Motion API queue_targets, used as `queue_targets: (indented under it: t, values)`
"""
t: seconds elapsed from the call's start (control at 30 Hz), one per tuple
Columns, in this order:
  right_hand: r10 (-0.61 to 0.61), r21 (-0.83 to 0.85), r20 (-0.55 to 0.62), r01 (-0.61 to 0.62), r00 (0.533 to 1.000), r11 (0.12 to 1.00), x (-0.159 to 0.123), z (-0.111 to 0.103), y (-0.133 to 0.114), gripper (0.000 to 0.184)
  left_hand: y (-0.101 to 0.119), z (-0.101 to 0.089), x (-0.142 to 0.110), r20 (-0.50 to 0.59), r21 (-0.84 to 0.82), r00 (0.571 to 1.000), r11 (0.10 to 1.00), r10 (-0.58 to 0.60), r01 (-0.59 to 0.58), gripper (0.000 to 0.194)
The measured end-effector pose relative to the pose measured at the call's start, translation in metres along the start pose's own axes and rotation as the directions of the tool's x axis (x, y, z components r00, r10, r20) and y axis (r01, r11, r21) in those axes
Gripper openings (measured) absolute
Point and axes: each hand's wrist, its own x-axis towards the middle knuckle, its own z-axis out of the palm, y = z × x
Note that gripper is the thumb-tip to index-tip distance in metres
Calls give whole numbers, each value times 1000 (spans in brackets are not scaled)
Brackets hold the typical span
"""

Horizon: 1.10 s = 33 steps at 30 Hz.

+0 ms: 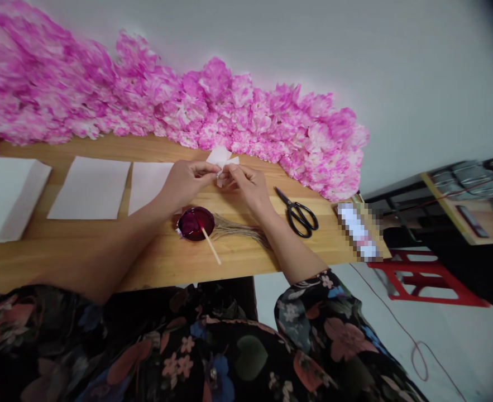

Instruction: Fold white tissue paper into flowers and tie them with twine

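Paper stack (5, 198): far left, next to loose white sheets (89, 190)
Left hand (185, 181): seemingly pinching the white piece (220, 155) with closed fingertips
Bowl (211, 229): just below, with a stick (211, 248) leaning in
White piece: between both hands, probably mid-gathering
Right hand (250, 190): fingertips closed on it too, imo needing a firm pinch next
Scissors (292, 204): lying off right, untouched
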Motion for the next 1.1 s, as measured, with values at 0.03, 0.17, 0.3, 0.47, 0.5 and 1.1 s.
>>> queue_targets:
  t: [0.03,0.17,0.3,0.47,0.5,1.1]
  values:
    - [4,2,3,-4,1000,1000,0,0,0,58,0,0,0,0,17,1000,1000,4,-4,12]
    - [-23,-28,3,23,1000,999,1,0,0,57,5,0,-2,9,63,999,997,36,-37,8]
    - [-79,-66,33,81,996,995,0,0,1,48,8,1,-4,22,14,999,999,32,-33,6]
    - [-80,-61,89,85,993,994,-1,2,3,30,12,1,-5,30,34,1000,999,-5,4,8]
    - [-76,-78,85,83,993,993,-1,2,4,27,13,1,-6,31,54,1000,999,0,-1,9]
    - [-279,-366,60,281,959,887,-4,4,6,19,8,-1,-5,-13,193,997,979,71,-67,24]
